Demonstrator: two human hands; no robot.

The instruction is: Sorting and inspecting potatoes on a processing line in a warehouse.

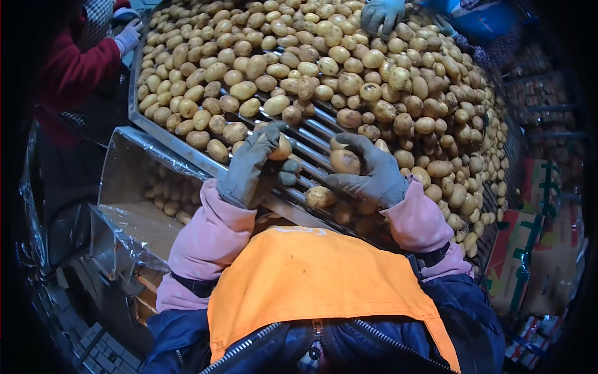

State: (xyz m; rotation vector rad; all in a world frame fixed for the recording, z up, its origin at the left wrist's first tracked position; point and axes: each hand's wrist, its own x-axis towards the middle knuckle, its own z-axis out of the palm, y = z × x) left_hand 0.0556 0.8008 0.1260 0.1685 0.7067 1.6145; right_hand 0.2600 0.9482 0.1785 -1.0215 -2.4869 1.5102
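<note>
Both of my hands wear grey gloves and work over a sorting table of metal bars [309,140] heaped with potatoes [249,62]. My left hand [252,165] is curled around a potato [282,148], which shows between its thumb and fingers. Across a gap of bare bars, my right hand [374,171] grips another potato [346,161] between thumb and fingers. Just below and between the hands, a loose potato [319,197] rests at the near edge, with more potatoes partly in shadow under my right hand.
A cardboard box [134,181] lined with clear plastic holds potatoes at the left. At the far side a co-worker's gloved hand [381,15] reaches onto the heap. Another person's red sleeve [87,65] is at the far left. Printed cartons [517,249] stand at the right.
</note>
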